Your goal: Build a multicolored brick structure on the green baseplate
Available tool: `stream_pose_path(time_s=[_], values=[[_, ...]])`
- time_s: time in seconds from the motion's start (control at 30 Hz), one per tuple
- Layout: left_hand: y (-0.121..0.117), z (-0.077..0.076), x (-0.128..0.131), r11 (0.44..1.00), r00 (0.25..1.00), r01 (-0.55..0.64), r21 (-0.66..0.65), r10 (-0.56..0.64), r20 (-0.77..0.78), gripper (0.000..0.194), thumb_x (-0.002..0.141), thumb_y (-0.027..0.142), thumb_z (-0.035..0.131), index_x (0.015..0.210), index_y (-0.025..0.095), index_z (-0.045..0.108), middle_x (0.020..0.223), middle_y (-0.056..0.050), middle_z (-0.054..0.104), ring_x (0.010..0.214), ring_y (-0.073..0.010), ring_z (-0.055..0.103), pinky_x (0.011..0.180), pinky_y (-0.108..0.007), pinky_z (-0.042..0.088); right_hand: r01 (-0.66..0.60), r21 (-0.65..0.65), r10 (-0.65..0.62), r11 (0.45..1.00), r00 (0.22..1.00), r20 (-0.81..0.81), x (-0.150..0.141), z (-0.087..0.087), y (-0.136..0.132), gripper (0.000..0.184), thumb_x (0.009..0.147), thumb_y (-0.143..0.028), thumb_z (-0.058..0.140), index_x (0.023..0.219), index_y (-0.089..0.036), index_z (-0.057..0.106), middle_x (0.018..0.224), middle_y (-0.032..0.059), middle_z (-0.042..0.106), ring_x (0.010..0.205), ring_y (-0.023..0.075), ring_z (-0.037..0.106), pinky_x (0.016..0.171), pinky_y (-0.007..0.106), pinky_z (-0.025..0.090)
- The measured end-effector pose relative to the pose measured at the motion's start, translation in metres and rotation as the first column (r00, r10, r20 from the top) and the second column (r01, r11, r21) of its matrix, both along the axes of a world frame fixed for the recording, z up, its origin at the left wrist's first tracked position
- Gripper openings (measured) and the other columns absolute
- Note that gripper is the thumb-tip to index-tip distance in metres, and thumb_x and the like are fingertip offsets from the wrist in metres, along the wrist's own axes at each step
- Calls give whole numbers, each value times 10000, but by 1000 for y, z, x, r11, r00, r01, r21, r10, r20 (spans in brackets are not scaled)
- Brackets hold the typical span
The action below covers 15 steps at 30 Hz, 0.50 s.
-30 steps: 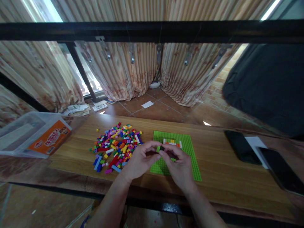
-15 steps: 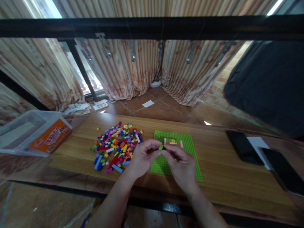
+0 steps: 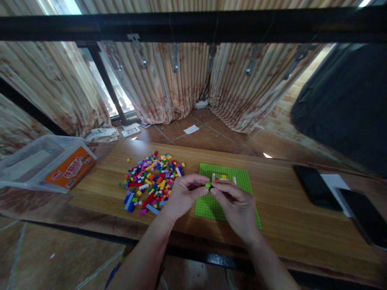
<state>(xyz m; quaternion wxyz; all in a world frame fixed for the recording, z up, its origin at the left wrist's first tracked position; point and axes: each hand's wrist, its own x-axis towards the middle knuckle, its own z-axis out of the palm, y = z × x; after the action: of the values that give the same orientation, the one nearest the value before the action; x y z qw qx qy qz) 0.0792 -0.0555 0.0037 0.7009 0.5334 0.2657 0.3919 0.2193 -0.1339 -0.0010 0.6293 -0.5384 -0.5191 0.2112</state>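
Observation:
Above the left half of the green baseplate (image 3: 208,207), my two hands meet at the fingertips. Between thumb and finger, my left hand (image 3: 183,197) pinches a small lime-green toy brick (image 3: 208,185). The fingers of my right hand (image 3: 238,205) are closed at the right side of that same brick. A dark bit shows there; I cannot tell whether it is a second piece or shadow. Behind my right fingers, a low build of white, yellow and orange bricks (image 3: 223,177) sits on the baseplate, partly hidden by the hand.
A heap of mixed toy bricks (image 3: 151,177) lies left of my hands on the wooden board (image 3: 281,201). Further left stands a clear plastic bin (image 3: 33,161) with an orange label. Two black phones (image 3: 316,187) and a white paper (image 3: 335,183) lie at the right.
The view has shifted slightly, so the whole scene sits a little further right and higher. My hands still hold the lime-green brick together, which looks slightly turned.

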Motion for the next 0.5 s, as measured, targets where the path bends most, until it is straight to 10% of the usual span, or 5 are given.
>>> stream_pose_path(time_s=[0.5], values=[[-1,3,3,954,991,35,-297,4,130,338,719,262,803,1008,120,699,882,-67,738,794,-182,727,793,-312,574,-92,-67,41,994,837,-546,11,-9,8,180,751,-272,799,930,-281,780,834,-1,771,671,100,692,661,236,577]])
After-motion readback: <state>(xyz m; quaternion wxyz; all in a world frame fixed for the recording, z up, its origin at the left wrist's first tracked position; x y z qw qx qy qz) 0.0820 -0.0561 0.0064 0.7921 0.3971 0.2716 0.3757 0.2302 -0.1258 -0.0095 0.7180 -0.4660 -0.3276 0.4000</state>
